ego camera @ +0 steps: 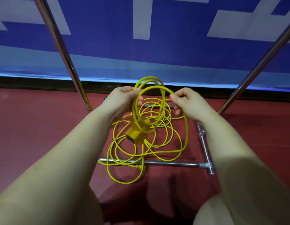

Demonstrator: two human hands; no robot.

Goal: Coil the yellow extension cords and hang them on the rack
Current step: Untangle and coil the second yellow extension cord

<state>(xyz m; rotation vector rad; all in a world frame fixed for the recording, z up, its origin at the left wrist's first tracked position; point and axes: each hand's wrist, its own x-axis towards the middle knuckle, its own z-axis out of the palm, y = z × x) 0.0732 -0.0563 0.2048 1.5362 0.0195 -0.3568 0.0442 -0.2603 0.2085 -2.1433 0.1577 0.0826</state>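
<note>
Thin yellow extension cord (141, 153) loops gripped in curled left hand (124, 99), next strand pinched by right hand (188, 101) fingertips, remainder tangled over chrome metal rack (165, 163) base, on red floor (35, 127).

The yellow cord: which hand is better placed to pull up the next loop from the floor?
The right hand. It pinches the cord's free run that drops to the loose pile, while the left hand grips the finished loops and should keep them.

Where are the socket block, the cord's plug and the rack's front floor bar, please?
socket block (135, 135): head view, its yellow side.
plug (141, 167): head view, its body.
front floor bar (170, 163): head view, bare middle stretch.
</note>
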